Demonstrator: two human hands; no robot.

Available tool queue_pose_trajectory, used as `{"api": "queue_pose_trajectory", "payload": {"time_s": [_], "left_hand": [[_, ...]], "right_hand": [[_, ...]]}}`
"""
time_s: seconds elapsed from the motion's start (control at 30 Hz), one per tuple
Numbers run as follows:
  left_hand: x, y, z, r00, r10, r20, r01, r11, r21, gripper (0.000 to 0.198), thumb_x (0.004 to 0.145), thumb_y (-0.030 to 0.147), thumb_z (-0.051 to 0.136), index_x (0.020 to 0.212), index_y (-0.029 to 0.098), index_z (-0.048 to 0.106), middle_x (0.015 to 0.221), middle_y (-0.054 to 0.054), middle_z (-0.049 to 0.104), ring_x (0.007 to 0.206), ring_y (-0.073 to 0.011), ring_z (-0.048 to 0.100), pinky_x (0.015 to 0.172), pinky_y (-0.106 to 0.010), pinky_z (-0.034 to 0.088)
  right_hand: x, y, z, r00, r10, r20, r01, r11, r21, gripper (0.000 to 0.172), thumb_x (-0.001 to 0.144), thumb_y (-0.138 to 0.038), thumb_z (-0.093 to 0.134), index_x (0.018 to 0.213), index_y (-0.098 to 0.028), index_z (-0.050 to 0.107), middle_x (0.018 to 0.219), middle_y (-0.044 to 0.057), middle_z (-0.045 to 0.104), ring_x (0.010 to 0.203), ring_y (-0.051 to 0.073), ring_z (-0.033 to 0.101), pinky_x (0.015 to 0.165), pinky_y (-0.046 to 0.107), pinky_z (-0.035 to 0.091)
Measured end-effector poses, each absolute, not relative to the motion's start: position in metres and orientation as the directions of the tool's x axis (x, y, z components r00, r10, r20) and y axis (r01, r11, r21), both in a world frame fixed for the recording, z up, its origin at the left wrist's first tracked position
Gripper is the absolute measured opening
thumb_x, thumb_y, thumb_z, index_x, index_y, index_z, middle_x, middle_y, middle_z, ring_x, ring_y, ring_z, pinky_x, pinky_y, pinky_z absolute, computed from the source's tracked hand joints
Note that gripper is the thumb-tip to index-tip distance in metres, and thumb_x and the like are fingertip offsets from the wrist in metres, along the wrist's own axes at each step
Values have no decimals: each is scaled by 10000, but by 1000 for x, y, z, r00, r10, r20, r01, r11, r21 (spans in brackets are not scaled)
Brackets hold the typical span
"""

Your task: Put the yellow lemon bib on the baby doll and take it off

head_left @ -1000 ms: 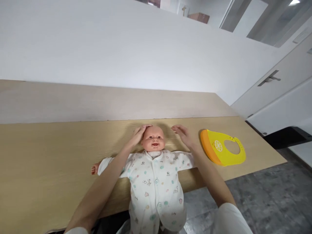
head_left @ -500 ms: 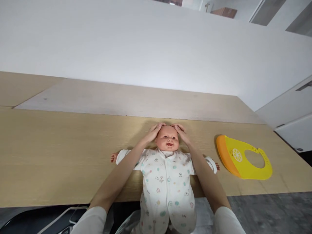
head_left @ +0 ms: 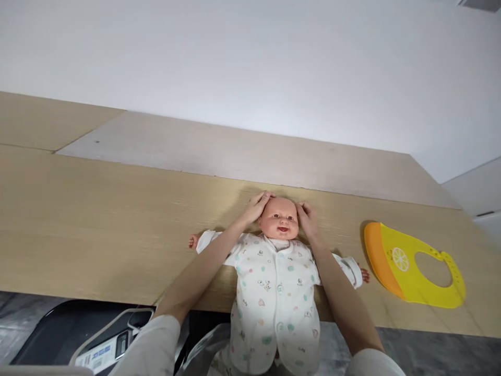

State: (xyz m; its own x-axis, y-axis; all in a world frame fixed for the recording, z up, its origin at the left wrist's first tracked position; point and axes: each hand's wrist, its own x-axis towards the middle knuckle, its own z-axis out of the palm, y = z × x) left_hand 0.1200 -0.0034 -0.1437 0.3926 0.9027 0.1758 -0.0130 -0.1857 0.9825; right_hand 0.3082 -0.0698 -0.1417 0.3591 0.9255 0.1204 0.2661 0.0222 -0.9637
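A baby doll (head_left: 276,303) lies on its back, face up, in a white button-front outfit with small coloured prints. Its head and spread arms rest on the wooden table, while the lower body reaches past the near edge towards me. Cupped against one side of the doll's head is my left hand (head_left: 256,207), fingers together and reaching towards the crown. Against the other side, by the ear, my right hand (head_left: 308,218) has its fingers bent. The head sits between both hands; parts of the fingers are hidden behind it. My forearms cross over the doll's arms.
On the table (head_left: 117,224) to the right lies a yellow bib (head_left: 426,292) with an orange pocket and a citrus print. A white wall (head_left: 250,68) rises behind. Below the near edge at left are a black chair seat (head_left: 58,334), a pale cable and a white boxy item (head_left: 104,352).
My right hand has slid from the top of the doll's head down to its side, its fingers now more bent. My left hand stays at the head. The view has shifted and tilted slightly.
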Motion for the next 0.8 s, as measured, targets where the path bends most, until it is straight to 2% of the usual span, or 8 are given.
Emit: {"api": "queue_pose_trajectory", "payload": {"time_s": [0.1,0.3,0.4,0.5,0.6,0.7,0.8], "left_hand": [[119,-1,-144,365,914,179,48,-210,976,447,919,559,441,913,189,692,983,-63,724,981,-201,646,911,-298,486],[106,-2,-142,215,947,239,77,-261,962,400,915,461,433,647,201,578,884,-66,713,1005,-214,652,921,-320,447],[90,-23,-129,199,951,236,158,-269,950,374,913,431,439,637,203,547,861,-52,692,951,-201,635,881,-305,431],[66,-64,-113,182,964,193,242,-234,942,348,918,420,442,657,205,523,700,-8,581,739,-166,560,725,-281,409],[43,-117,-110,113,991,73,330,-107,938,423,924,434,427,565,212,401,535,27,399,553,-141,407,592,-291,335],[24,-165,-123,69,995,-67,401,33,916,467,900,466,433,510,219,358,487,16,402,523,-156,417,589,-315,342],[10,-191,-137,112,988,-107,485,40,874,423,871,458,455,519,226,431,524,-13,493,560,-205,494,616,-352,379]], "right_hand": [[311,-71,-141,351,928,120,317,3,-949,432,768,-569,551,614,-167,516,604,0,499,619,109,441,616,245,369],[324,-71,-139,385,921,65,264,-42,-964,380,738,-530,593,690,-153,586,684,18,570,655,119,504,641,250,404],[327,-84,-131,386,917,103,303,-21,-953,381,751,-523,596,693,-147,588,667,12,546,637,109,476,616,241,382],[326,-118,-119,366,922,130,371,-17,-928,393,792,-534,595,746,-146,634,687,24,565,638,115,470,610,247,376],[325,-170,-113,334,937,104,394,-39,-918,363,841,-535,588,802,-187,682,772,55,624,704,159,538,652,284,425],[327,-224,-120,368,929,37,442,-140,-886,309,853,-541,576,791,-264,697,792,60,640,734,196,578,682,333,475],[332,-265,-137,397,915,-80,404,-252,-879,371,797,-629,566,688,-289,669,673,65,601,642,224,569,622,388,497]]}}
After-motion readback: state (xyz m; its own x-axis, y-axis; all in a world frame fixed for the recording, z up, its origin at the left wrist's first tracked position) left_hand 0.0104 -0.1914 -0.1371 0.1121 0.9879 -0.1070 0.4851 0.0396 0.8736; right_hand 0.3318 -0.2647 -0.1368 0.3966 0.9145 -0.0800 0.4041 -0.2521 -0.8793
